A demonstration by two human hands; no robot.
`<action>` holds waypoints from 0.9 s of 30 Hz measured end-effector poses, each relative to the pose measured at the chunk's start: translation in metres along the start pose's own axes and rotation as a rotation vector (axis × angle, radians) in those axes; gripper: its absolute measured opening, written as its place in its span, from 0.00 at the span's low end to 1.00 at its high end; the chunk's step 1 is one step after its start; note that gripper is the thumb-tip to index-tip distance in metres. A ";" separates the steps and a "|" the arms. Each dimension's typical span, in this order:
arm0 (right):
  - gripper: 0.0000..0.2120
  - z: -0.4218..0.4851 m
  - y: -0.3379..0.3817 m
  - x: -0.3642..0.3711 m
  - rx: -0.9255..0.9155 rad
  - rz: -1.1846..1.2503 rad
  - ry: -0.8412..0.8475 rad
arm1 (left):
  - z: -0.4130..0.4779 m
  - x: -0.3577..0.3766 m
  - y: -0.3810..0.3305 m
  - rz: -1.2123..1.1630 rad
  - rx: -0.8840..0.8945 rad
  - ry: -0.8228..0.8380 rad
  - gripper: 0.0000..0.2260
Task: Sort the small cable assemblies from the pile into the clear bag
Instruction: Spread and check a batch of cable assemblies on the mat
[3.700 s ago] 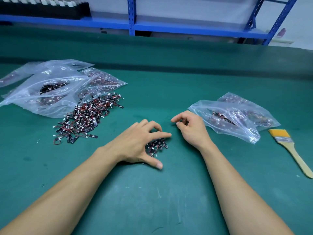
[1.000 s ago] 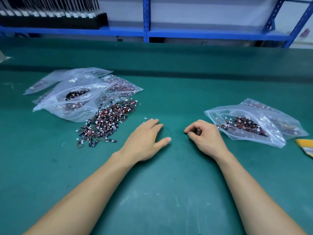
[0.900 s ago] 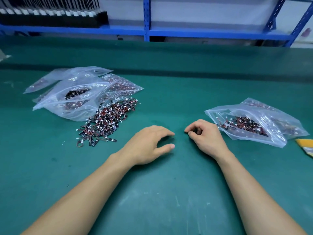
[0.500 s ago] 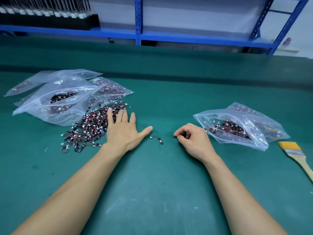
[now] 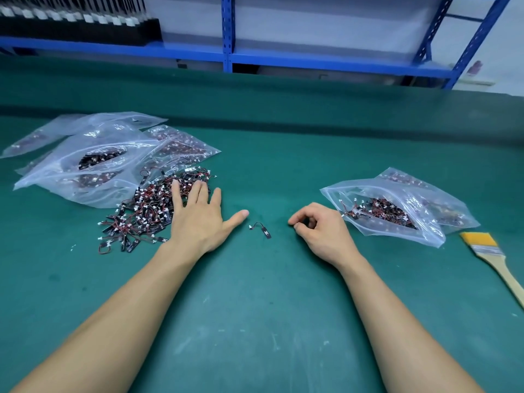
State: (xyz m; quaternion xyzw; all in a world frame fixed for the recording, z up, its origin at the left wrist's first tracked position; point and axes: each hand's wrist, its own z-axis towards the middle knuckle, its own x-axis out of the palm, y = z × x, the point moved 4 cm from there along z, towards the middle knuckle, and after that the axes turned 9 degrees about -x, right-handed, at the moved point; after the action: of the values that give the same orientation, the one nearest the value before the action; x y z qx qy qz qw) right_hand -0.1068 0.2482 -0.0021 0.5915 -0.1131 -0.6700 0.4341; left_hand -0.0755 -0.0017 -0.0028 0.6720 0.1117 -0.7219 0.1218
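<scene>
Cable pile (image 5: 147,211) touched by flat left hand (image 5: 198,222); right hand (image 5: 323,231) loosely curled, empty

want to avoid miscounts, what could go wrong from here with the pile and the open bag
The left hand lies flat on the pile; raking may drag tangled extras. The lone assembly between the hands could be overlooked. Pieces sit at the open mouth of the clear bag and might spill.
</scene>
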 end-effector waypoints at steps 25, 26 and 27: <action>0.10 -0.007 0.033 0.015 -0.295 -0.064 0.092 | -0.052 -0.015 0.008 -0.555 0.431 -0.039 0.18; 0.11 -0.008 0.038 0.022 -0.325 -0.082 0.144 | -0.050 -0.013 0.006 -0.520 0.439 -0.013 0.19; 0.11 -0.008 0.041 0.028 -0.345 -0.105 0.184 | -0.048 -0.011 0.005 -0.489 0.434 0.001 0.19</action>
State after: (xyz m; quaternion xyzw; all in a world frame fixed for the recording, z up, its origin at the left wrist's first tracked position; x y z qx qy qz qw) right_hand -0.0790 0.2067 0.0037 0.5724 0.0745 -0.6441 0.5019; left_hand -0.0282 0.0088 0.0046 0.6359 0.1132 -0.7364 -0.2014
